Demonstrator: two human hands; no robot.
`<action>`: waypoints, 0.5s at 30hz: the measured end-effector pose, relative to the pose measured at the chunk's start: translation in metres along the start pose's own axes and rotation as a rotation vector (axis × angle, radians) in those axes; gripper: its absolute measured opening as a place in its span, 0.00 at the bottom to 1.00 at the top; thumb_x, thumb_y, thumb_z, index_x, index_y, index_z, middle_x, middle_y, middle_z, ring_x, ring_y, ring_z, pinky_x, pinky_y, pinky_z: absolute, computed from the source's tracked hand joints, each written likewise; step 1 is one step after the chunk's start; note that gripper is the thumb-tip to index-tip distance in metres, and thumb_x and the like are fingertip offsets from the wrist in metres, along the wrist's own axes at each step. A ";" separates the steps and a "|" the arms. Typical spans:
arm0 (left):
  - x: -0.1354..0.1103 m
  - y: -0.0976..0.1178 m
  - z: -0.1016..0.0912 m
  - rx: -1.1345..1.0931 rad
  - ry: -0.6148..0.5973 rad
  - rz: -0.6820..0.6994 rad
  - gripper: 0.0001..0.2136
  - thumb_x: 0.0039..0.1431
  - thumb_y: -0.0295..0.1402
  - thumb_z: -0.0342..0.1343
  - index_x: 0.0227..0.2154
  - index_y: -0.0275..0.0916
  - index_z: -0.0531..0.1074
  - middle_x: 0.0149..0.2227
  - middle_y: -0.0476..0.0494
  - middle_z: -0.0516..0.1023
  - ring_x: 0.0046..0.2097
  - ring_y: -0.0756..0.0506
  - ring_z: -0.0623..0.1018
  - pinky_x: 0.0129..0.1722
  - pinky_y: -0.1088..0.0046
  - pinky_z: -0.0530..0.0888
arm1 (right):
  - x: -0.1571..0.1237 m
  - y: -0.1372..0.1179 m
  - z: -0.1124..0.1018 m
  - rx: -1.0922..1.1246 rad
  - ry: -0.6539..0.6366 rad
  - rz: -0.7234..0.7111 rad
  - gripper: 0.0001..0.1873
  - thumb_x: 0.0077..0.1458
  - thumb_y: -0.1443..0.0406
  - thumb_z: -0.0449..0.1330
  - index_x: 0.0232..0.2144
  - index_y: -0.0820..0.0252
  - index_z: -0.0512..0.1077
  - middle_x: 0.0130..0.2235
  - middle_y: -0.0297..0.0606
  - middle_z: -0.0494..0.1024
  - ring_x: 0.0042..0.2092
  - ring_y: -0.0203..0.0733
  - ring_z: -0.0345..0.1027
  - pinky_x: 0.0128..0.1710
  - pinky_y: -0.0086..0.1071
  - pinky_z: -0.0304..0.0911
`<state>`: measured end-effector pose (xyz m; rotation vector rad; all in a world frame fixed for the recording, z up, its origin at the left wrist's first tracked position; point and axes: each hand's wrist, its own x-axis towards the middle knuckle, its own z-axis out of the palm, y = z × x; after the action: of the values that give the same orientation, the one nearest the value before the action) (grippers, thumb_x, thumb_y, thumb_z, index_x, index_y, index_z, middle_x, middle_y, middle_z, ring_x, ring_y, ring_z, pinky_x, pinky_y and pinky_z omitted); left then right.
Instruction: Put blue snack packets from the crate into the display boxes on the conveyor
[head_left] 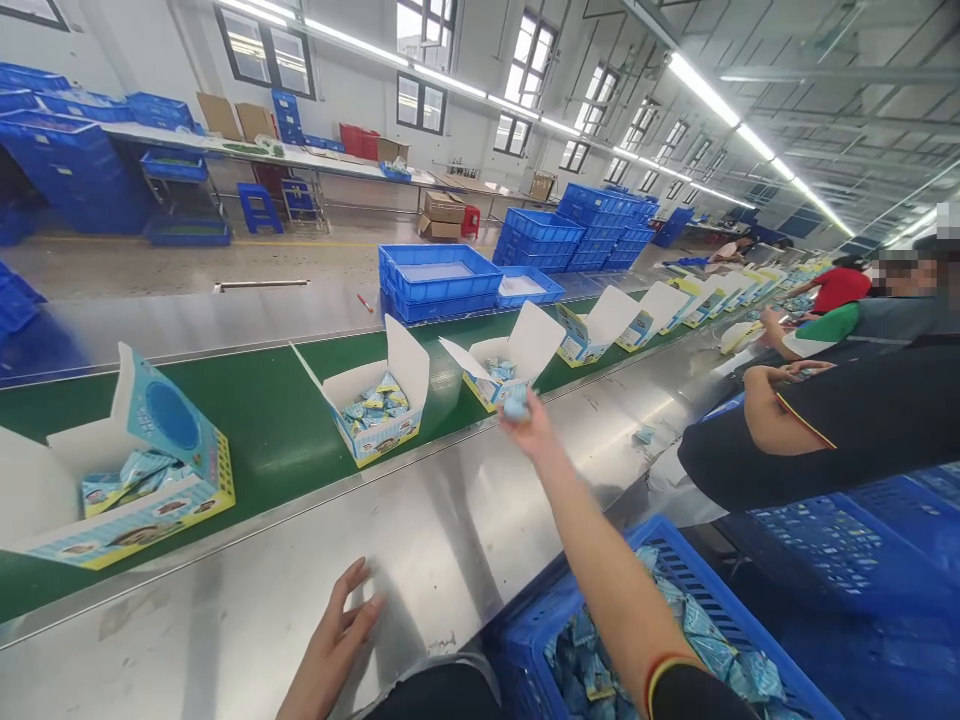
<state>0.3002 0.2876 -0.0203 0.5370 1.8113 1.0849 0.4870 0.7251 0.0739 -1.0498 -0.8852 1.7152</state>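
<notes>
We stretch our right hand (527,418) far out over the shiny steel tabletop (420,540), up to the edge of the green belt (270,420). The grip of that hand is closed on a small blue packet (516,402), pinched at the fingertips. The packet sits just in front of an open paper box (504,368) on the belt. The box has its lid flipped up, so its mouth is wide open, and a few packets already lie inside.

Our left hand (339,640) lies flat on the tabletop, close to our body. Its fingers are spread apart and it holds nothing. We think it rests there to steady us while the other arm reaches so far.

A blue crate (679,560) full of the same packets stands right by our right side, low and near, so the packets are easy to grab.

More open boxes stand in a row on the belt. One box (379,405) in the middle has many packets in it. One big box (127,480) on the left has some too. All the lids stand up the same way.

Other people's arms (780,400) work further down the line.
</notes>
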 end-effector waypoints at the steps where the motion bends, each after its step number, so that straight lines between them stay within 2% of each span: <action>1: 0.001 -0.002 0.000 -0.004 0.003 -0.006 0.46 0.68 0.72 0.55 0.79 0.51 0.60 0.85 0.28 0.67 0.70 0.25 0.85 0.68 0.45 0.84 | 0.021 -0.021 0.004 0.048 0.010 0.008 0.29 0.78 0.42 0.60 0.60 0.59 0.78 0.52 0.50 0.85 0.50 0.49 0.85 0.44 0.47 0.88; 3: 0.003 -0.004 0.003 0.001 -0.001 -0.012 0.47 0.67 0.74 0.55 0.79 0.52 0.59 0.86 0.28 0.66 0.71 0.24 0.85 0.66 0.46 0.85 | 0.047 -0.048 0.007 0.129 0.044 0.028 0.35 0.76 0.41 0.62 0.71 0.57 0.71 0.63 0.54 0.81 0.57 0.52 0.86 0.50 0.50 0.90; 4: 0.004 -0.005 0.004 0.004 -0.004 -0.014 0.48 0.66 0.74 0.54 0.80 0.52 0.59 0.86 0.28 0.66 0.72 0.24 0.84 0.67 0.46 0.84 | 0.052 -0.054 0.006 0.156 0.066 0.030 0.37 0.75 0.41 0.65 0.74 0.54 0.68 0.66 0.54 0.79 0.59 0.52 0.85 0.52 0.50 0.91; 6: 0.007 -0.006 0.007 0.004 -0.009 -0.012 0.49 0.66 0.75 0.54 0.80 0.53 0.58 0.86 0.28 0.66 0.72 0.23 0.84 0.69 0.45 0.83 | 0.046 -0.049 -0.003 0.189 0.102 0.034 0.34 0.73 0.46 0.69 0.72 0.50 0.69 0.68 0.51 0.77 0.60 0.51 0.86 0.54 0.47 0.91; 8: 0.010 -0.008 0.009 -0.012 -0.004 -0.004 0.49 0.65 0.76 0.55 0.80 0.53 0.60 0.85 0.28 0.68 0.71 0.23 0.84 0.69 0.44 0.82 | 0.025 -0.030 -0.024 0.195 0.133 0.052 0.25 0.71 0.52 0.72 0.64 0.51 0.74 0.64 0.47 0.80 0.58 0.51 0.87 0.54 0.44 0.91; 11: 0.014 -0.013 0.012 -0.052 0.000 -0.005 0.48 0.64 0.75 0.58 0.78 0.51 0.65 0.82 0.27 0.73 0.70 0.22 0.85 0.67 0.43 0.83 | -0.023 0.001 -0.079 0.172 0.244 0.092 0.14 0.65 0.60 0.74 0.50 0.55 0.78 0.52 0.43 0.84 0.53 0.51 0.89 0.51 0.42 0.91; 15: 0.018 -0.029 0.019 -0.105 -0.044 -0.039 0.50 0.59 0.77 0.62 0.72 0.45 0.73 0.74 0.24 0.83 0.68 0.23 0.86 0.63 0.47 0.83 | -0.106 0.019 -0.180 0.129 0.579 0.036 0.13 0.53 0.63 0.73 0.41 0.54 0.78 0.42 0.38 0.84 0.41 0.44 0.86 0.40 0.35 0.87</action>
<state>0.3108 0.2945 -0.0569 0.4579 1.7097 1.1259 0.6695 0.6400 0.0168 -1.3778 -0.3821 1.3578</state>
